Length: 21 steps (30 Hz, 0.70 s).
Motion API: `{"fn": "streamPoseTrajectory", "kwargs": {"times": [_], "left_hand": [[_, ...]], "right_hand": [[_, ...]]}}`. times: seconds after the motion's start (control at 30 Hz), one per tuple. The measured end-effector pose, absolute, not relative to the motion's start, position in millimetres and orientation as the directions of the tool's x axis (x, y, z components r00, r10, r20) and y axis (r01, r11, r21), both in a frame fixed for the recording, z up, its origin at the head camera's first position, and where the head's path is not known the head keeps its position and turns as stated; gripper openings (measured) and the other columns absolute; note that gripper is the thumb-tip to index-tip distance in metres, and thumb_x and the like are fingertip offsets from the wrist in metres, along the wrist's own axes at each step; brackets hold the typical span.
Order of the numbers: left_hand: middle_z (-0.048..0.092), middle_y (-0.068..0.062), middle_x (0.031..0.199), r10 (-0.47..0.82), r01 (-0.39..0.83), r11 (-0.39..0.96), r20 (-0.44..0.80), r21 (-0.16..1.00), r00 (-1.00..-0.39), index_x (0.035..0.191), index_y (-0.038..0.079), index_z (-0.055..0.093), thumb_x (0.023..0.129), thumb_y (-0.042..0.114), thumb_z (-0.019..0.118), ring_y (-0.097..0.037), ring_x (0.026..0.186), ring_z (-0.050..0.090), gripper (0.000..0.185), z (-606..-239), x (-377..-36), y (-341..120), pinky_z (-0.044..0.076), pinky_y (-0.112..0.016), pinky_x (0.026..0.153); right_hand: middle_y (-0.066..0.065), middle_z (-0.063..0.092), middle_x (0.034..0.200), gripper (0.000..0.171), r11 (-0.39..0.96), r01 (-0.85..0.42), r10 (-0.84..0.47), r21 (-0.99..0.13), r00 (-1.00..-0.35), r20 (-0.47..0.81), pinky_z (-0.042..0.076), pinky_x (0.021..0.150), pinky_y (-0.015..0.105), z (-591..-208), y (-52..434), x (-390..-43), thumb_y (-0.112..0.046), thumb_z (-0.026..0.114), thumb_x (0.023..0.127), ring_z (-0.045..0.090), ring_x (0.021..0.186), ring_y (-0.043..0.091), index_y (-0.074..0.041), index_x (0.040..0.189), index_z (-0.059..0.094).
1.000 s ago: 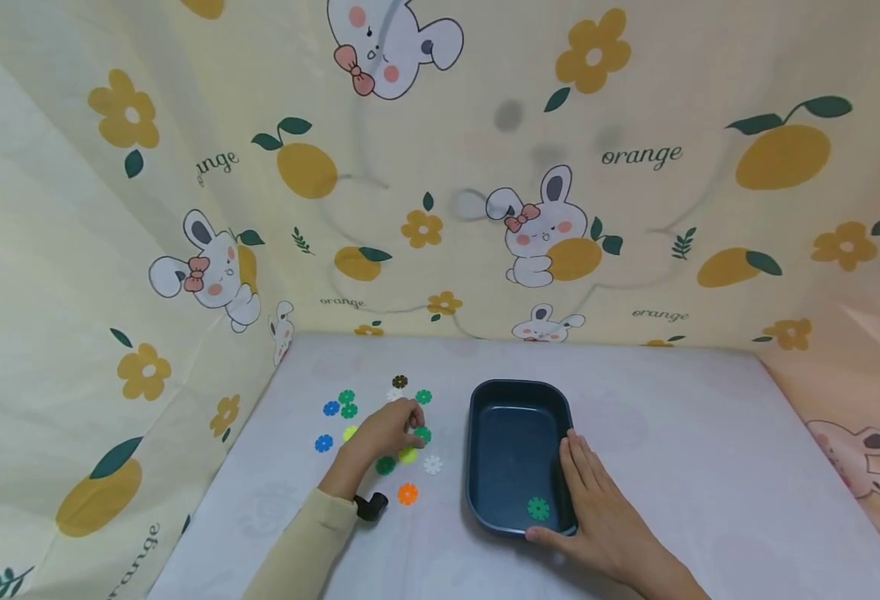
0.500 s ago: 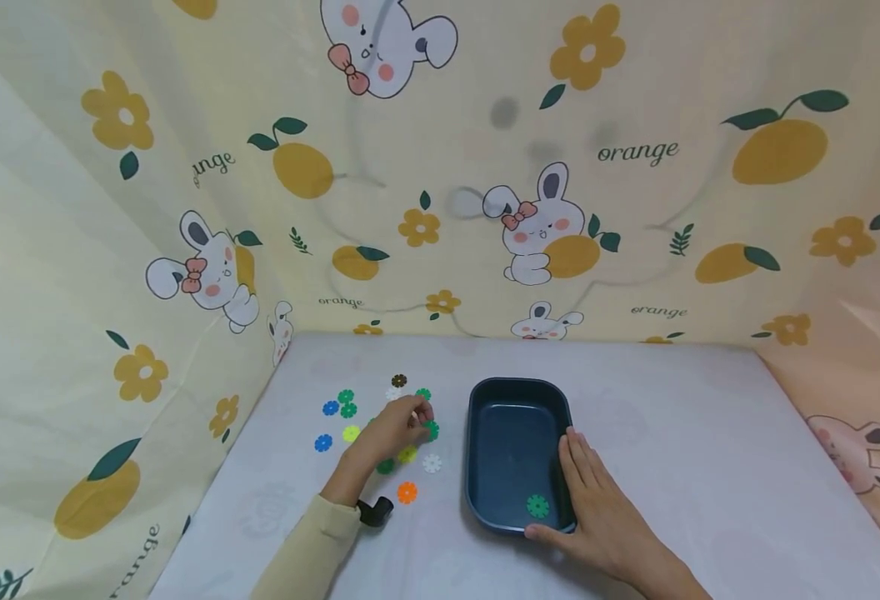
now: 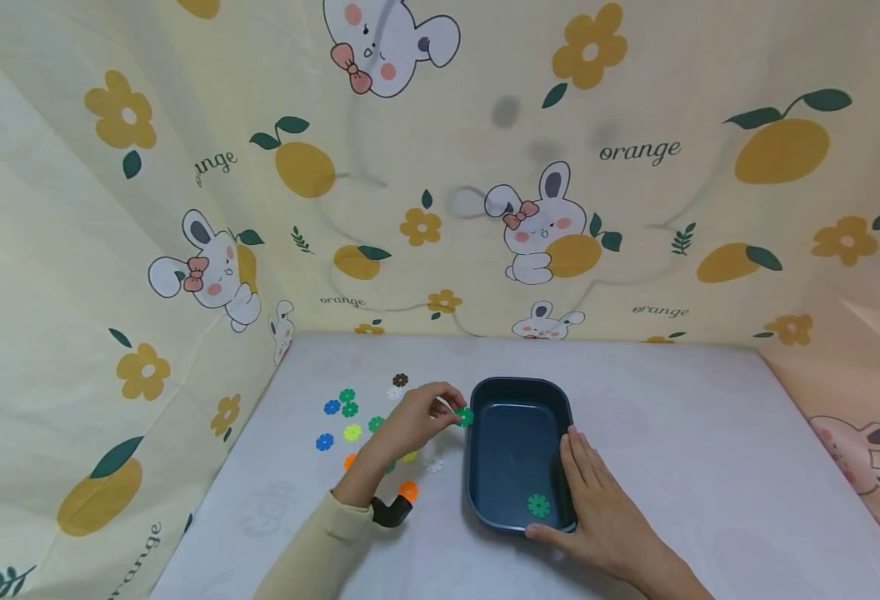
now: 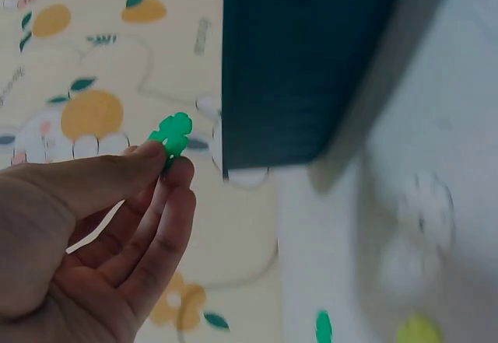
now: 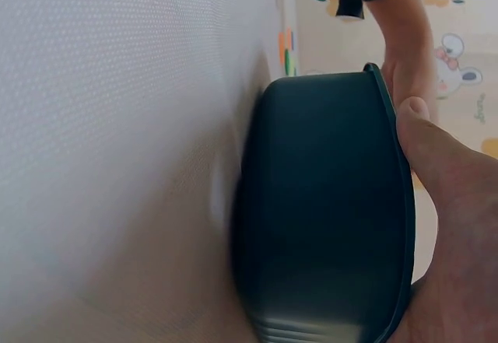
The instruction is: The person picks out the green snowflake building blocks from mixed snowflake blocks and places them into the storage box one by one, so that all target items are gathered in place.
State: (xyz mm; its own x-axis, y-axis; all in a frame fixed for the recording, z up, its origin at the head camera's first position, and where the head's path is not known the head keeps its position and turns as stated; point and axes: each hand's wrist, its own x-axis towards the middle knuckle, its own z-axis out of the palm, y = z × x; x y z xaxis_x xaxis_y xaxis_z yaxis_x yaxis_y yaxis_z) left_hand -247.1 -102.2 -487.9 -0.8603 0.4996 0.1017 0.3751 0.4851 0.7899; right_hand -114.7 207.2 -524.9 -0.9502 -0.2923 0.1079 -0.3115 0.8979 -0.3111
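Note:
Between thumb and index fingertip, my left hand (image 3: 417, 414) pinches a green snowflake disc (image 3: 464, 417), a small notched plastic piece. The disc is held up at the left rim of a dark blue rectangular tray (image 3: 513, 450); the left wrist view shows the disc (image 4: 175, 133) close beside the tray wall (image 4: 288, 71). Inside the tray, near its front right corner, lies another green disc (image 3: 538, 506). My right hand (image 3: 612, 525) rests along the tray's right side, fingers straight against the rim and thumb over the near corner.
Several loose discs lie left of the tray, among them a blue one (image 3: 324, 442), a brown one (image 3: 400, 380), a yellow one (image 3: 352, 432) and an orange one (image 3: 408, 492). A patterned curtain (image 3: 440, 250) closes off the table's back and sides.
My left hand has lifted the green disc from among the loose ones and carried it right, to the tray's left rim. The right hand and tray have stayed put.

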Motion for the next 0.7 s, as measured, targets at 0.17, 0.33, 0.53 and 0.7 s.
{"fn": "streamPoseTrajectory", "kwargs": {"times": [0.17,0.33,0.53,0.7], "left_hand": [[0.073,0.005,0.111,0.555,0.376,0.464,0.067,0.803,-0.829,0.114,0.016,0.073,0.101,0.008,0.075,-0.012,0.095,0.071,0.015,-487,-244,-80,0.058,-0.024,0.085],[0.072,0.006,0.11,0.614,0.404,0.477,0.033,0.78,-0.789,0.115,0.017,0.074,0.101,0.006,0.076,-0.004,0.093,0.066,0.018,-488,-243,-59,0.057,-0.02,0.084],[0.072,0.008,0.109,0.683,0.459,0.497,-0.006,0.737,-0.73,0.116,0.016,0.074,0.101,0.005,0.074,-0.001,0.091,0.064,0.018,-495,-244,-34,0.056,-0.016,0.08],[0.071,0.009,0.102,0.743,0.535,0.525,-0.05,0.662,-0.668,0.113,0.016,0.075,0.1,0.006,0.076,0.001,0.085,0.061,0.016,-502,-245,-16,0.053,-0.013,0.077]], "right_hand": [[0.024,0.015,0.177,0.137,0.897,-0.319,-0.298,-0.307,-0.948,0.114,0.029,0.126,0.059,-525,208,-115,-0.09,0.067,0.079,0.018,0.163,0.042,0.006,0.167,0.023],[0.025,0.016,0.176,0.137,0.897,-0.326,-0.306,-0.298,-0.945,0.112,0.032,0.124,0.061,-527,209,-116,-0.091,0.066,0.079,0.019,0.163,0.043,0.007,0.166,0.024],[0.025,0.016,0.176,0.137,0.898,-0.322,-0.305,-0.301,-0.947,0.102,0.031,0.124,0.062,-526,210,-116,-0.091,0.064,0.08,0.019,0.162,0.044,0.007,0.166,0.024],[0.025,0.016,0.176,0.137,0.897,-0.317,-0.304,-0.307,-0.948,0.089,0.031,0.124,0.062,-525,210,-117,-0.092,0.063,0.08,0.019,0.162,0.045,0.007,0.166,0.025]]}}
